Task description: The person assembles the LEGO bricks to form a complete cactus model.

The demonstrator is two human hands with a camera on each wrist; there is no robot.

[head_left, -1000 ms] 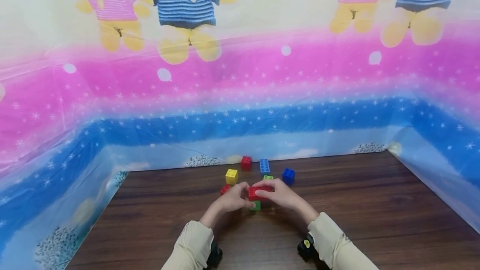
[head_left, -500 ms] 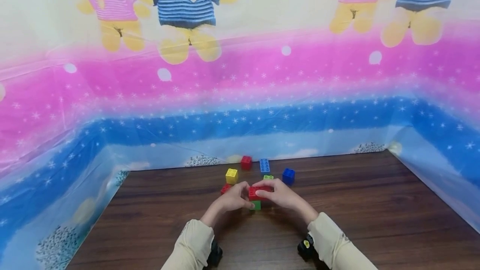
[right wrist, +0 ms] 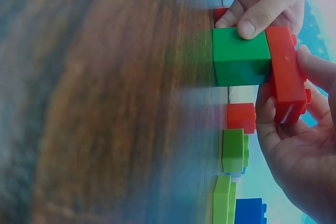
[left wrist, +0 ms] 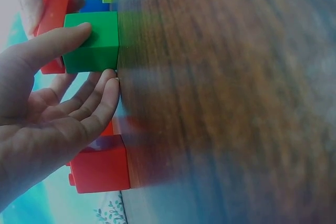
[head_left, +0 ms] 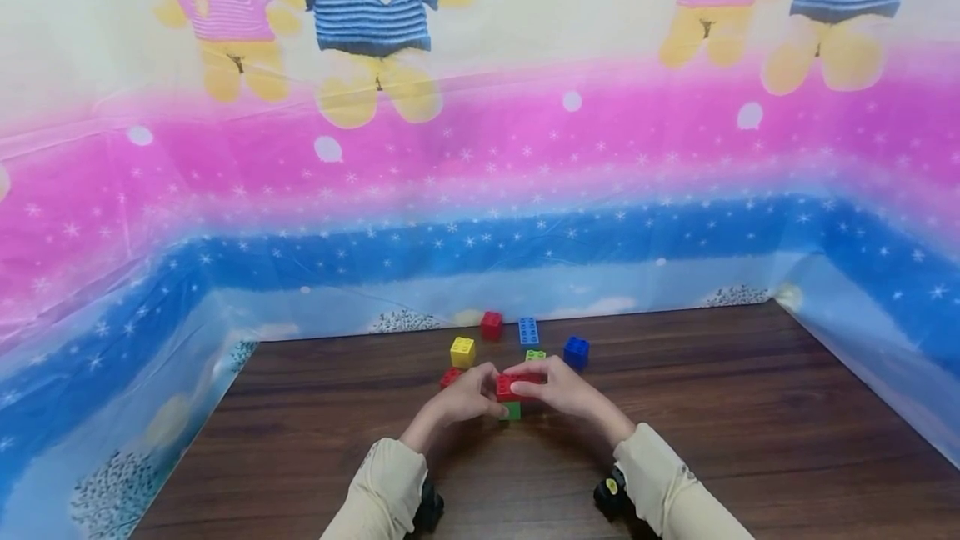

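Note:
A green building block [right wrist: 240, 59] stands upright on the table, and a flatter red brick [right wrist: 287, 72] sits across its top, jutting out to the right. My left hand [head_left: 465, 397] grips the green block, its thumb on the near face and its fingers at the left side, as the left wrist view shows. From the other side my right hand [head_left: 562, 390] pinches the overhanging end of the red brick, thumb on the studded top and fingers beneath. The studs between block and brick are hidden.
Behind my hands lie a yellow block [head_left: 462, 352], a red block [head_left: 492, 326], a light blue plate [head_left: 528, 331], a dark blue block [head_left: 577, 352] and a lime green piece [head_left: 536, 355]. Another red block [left wrist: 100, 166] is just left of my left hand. Printed cloth borders the wooden table [head_left: 750, 407].

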